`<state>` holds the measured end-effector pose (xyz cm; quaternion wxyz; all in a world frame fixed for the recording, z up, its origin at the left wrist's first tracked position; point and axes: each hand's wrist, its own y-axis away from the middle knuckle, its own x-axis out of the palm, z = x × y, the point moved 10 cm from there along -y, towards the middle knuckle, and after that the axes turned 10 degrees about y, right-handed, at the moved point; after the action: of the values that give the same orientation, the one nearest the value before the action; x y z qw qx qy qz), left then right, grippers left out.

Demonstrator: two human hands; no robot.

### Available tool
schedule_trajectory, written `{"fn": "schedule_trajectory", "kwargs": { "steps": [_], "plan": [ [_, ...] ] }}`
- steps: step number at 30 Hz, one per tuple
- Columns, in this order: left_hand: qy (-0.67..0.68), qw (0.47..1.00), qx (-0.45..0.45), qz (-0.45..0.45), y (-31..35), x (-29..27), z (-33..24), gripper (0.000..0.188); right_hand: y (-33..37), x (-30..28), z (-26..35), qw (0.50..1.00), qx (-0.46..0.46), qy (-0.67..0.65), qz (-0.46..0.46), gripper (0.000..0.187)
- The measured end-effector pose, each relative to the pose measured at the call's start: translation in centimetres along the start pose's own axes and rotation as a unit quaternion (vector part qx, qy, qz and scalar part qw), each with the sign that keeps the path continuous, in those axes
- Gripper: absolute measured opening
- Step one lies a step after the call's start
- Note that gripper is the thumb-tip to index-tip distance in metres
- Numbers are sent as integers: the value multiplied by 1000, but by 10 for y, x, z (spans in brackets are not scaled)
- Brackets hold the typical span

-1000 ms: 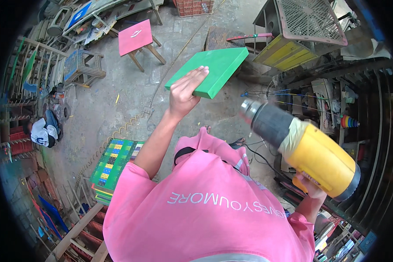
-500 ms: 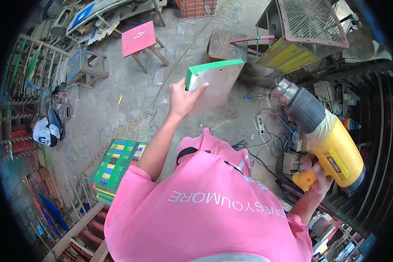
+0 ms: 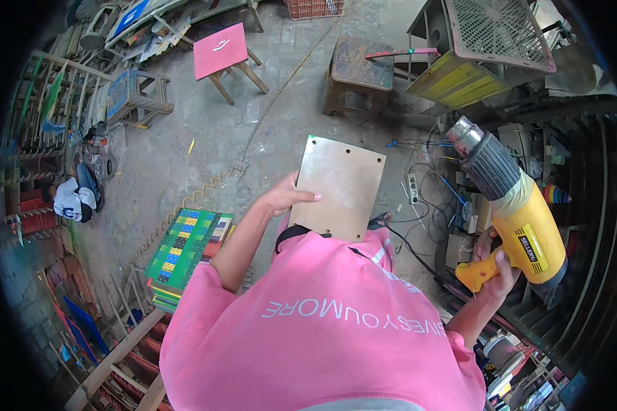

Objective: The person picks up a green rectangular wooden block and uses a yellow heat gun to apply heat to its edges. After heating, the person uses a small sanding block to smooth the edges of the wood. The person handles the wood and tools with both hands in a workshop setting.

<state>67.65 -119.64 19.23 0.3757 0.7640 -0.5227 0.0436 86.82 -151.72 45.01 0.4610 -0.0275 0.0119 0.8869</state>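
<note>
The left hand (image 3: 281, 195) pinches a flat board (image 3: 339, 188) at its left edge, with the thumb lying on the visible face; the other fingers go behind and are mostly hidden. One second ago this board showed its green face and was held out farther from the body; half a second ago it was standing tilted, with a green edge on top. Now its pale metallic face, with small dark holes near the upper and lower edges, looks up to the camera, and the board is in front of the body, its lower end close to the pink shirt (image 3: 322, 322). The right hand (image 3: 504, 270) has its grip closed around the handle of a yellow heat gun (image 3: 528, 236). The nozzle (image 3: 465, 137) was pointing toward the board one second ago; now it is more to the right, well apart from it, and points upward, slightly left. The brown stool (image 3: 362, 65), before partly covered by the board, is now uncovered. The pink stool (image 3: 221, 51) remains standing on the floor (image 3: 178, 157).
</note>
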Motion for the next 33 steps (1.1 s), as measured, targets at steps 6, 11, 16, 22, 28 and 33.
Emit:
{"fn": "schedule_trajectory", "kwargs": {
  "steps": [6, 11, 16, 22, 28, 33],
  "plan": [
    [-19, 994, 99, -44, 2, 4, -45, 56, 0, -15, -1, 998, 5, 7, -55, 48],
    [-46, 973, 213, -79, -17, 6, -102, 50, 10, -22, 0, 1000, 16, 22, 11, 55],
    [-32, 964, 245, -96, -16, 8, -133, 45, 33, -22, 19, 930, -140, 338, 35, 60],
    [-57, 962, 253, -88, -11, 24, -141, 44, 45, -37, -2, 984, -38, 177, -8, 59],
    [-121, 946, 288, -90, -2, 41, -149, 44, 70, -52, -17, 948, -43, 313, -39, 68],
    [-177, 922, 332, -96, 8, 55, -158, 46, 75, -55, -20, 958, -57, 277, -47, 67]
  ]
}}
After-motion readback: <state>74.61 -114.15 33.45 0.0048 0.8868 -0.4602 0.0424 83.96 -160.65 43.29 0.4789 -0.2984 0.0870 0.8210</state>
